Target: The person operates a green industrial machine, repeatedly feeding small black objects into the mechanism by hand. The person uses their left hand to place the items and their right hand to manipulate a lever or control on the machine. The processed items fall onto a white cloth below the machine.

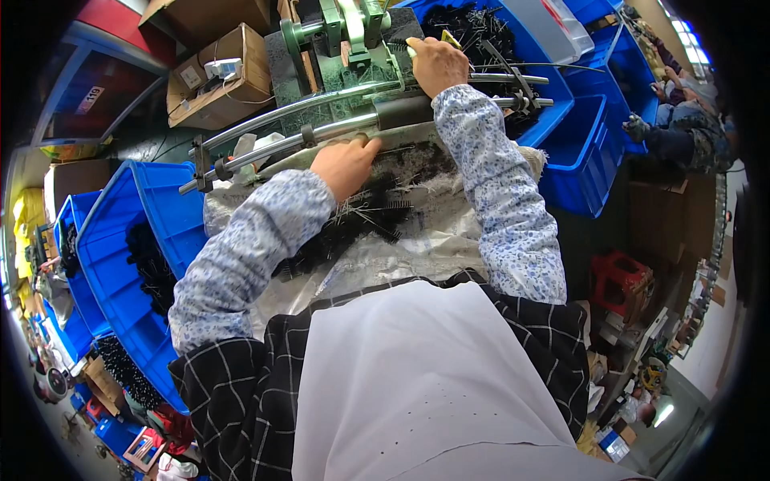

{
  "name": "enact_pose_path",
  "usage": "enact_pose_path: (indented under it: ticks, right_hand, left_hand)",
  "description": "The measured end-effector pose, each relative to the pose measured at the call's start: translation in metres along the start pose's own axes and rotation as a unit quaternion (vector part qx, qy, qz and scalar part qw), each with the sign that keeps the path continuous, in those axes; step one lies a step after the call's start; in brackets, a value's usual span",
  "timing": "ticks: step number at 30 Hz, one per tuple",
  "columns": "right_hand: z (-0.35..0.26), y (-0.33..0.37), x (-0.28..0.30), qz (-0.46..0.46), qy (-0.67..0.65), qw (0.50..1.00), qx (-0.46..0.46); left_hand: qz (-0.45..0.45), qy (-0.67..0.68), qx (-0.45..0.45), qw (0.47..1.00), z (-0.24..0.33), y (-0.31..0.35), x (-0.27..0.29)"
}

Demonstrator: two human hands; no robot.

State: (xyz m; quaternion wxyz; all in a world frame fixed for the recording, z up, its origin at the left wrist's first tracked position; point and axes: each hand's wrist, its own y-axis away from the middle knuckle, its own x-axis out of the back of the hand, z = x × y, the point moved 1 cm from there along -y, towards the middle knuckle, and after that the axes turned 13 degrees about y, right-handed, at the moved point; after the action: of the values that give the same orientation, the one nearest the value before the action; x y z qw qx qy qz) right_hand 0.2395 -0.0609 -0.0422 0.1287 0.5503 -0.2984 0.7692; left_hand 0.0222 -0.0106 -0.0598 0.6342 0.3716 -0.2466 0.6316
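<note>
My left hand (347,167) is over the near edge of a pale sack cloth (433,256), just below the metal rails (337,126). Its fingers are curled together, and whatever they may hold is hidden. Below it, a pile of black bristly pieces with thin metal pins (365,216) lies on the cloth. My right hand (441,68) is raised beside the green machine (349,76), above the right part of the rails. Its fingers are bent closed, with a small pale tip showing at the thumb side; what it grips cannot be made out.
A blue bin (553,76) with black pinned pieces stands at the far right, a smaller blue bin (577,160) nearer. Blue crates (120,240) with black pieces are at left. A cardboard box (216,80) stands beyond the rails. A red stool (622,280) and another person (690,120) are at right.
</note>
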Motion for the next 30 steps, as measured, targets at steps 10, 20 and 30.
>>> enact_pose_path:
  ticks: [10, 20, 30]
  right_hand:
    - [0.002, -0.01, -0.02, 0.008, -0.025, 0.999, 0.029]
    - [0.017, -0.008, -0.016, 0.021, 0.013, 1.0, 0.01]
    - [-0.028, -0.005, -0.013, 0.021, -0.072, 0.997, 0.003]
  left_hand:
    - [-0.093, -0.049, 0.033, 0.994, -0.014, -0.028, -0.027]
    - [-0.155, 0.032, 0.065, 0.985, 0.007, -0.015, 0.002]
    - [-0.086, 0.181, -0.066, 0.978, 0.025, 0.025, 0.065]
